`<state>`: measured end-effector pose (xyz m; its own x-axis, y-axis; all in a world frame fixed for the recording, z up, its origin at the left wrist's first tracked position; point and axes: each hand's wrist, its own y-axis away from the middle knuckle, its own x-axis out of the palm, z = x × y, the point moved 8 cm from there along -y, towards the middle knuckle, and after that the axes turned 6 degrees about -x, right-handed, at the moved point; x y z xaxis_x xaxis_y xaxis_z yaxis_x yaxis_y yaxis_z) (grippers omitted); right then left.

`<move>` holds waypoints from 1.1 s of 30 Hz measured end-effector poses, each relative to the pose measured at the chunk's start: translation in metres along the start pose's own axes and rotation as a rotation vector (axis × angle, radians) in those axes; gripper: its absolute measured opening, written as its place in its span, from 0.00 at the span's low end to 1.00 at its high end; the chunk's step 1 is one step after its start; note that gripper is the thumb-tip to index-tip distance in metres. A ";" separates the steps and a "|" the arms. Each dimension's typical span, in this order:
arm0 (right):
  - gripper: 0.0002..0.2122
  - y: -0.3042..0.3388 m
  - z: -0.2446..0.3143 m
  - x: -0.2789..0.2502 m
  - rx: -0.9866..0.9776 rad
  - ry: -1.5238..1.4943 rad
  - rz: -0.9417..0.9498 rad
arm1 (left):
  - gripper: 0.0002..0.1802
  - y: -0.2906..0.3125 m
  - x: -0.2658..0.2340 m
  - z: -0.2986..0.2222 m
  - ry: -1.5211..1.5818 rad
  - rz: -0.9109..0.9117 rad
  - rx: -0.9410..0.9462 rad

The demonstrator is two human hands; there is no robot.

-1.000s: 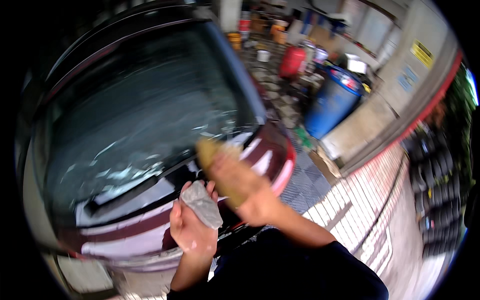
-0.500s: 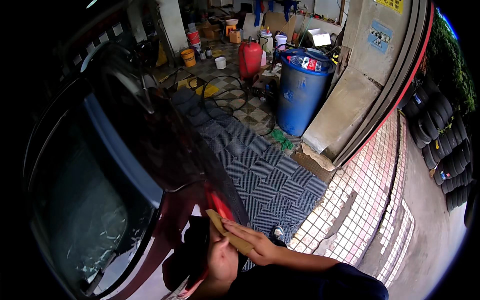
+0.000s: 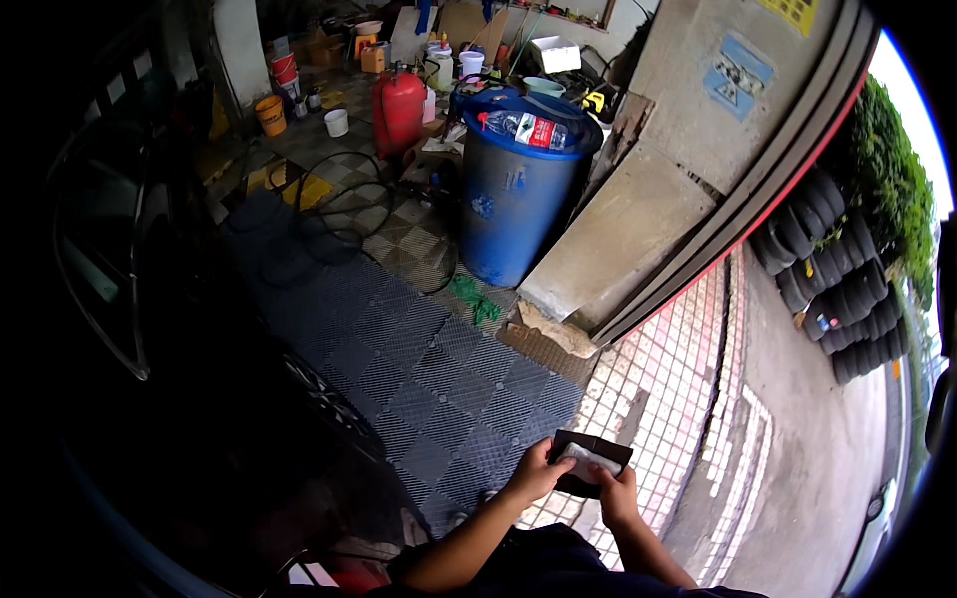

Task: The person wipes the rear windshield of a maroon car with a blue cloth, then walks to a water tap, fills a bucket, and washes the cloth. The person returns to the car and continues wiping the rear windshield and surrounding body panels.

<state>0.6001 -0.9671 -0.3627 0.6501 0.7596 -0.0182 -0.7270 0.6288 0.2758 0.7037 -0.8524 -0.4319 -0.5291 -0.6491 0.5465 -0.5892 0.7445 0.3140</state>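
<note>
Head view shows the left hand (image 3: 533, 472) and right hand (image 3: 619, 496) both gripping a dark sheet (image 3: 575, 440) between them, thumbs on the pale pad (image 3: 588, 459) lying on it, held above the tiled paving (image 3: 661, 407).

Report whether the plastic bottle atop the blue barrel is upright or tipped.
Tipped: the plastic bottle lies on its side atop the blue barrel, its red cap toward the picture's left.

Head cam: wide fisheye at head ht, facing fwd & steeply down. Bare left hand (image 3: 536, 472) & bare right hand (image 3: 618, 496) near, lower ctr; tall round blue plastic barrel (image 3: 513, 214) farther, upper ctr; stacked black rubber tyres (image 3: 847, 299) far R.
</note>
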 end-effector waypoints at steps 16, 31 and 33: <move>0.15 -0.239 0.158 0.244 -0.096 0.420 0.469 | 0.18 -0.143 -0.177 -0.330 -0.288 0.039 0.036; 0.13 -0.706 0.277 0.342 -0.563 0.696 0.315 | 0.14 -0.250 -0.568 -0.237 -0.948 -0.725 -0.721; 0.12 -0.772 0.316 0.336 -0.688 0.690 0.214 | 0.13 -0.202 -0.602 -0.246 -0.794 -0.931 -0.689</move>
<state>1.4500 -1.2498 -0.2780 0.3783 0.6612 -0.6479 -0.9256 0.2611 -0.2740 1.2914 -0.5731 -0.6331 -0.4513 -0.6814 -0.5762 -0.6186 -0.2265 0.7523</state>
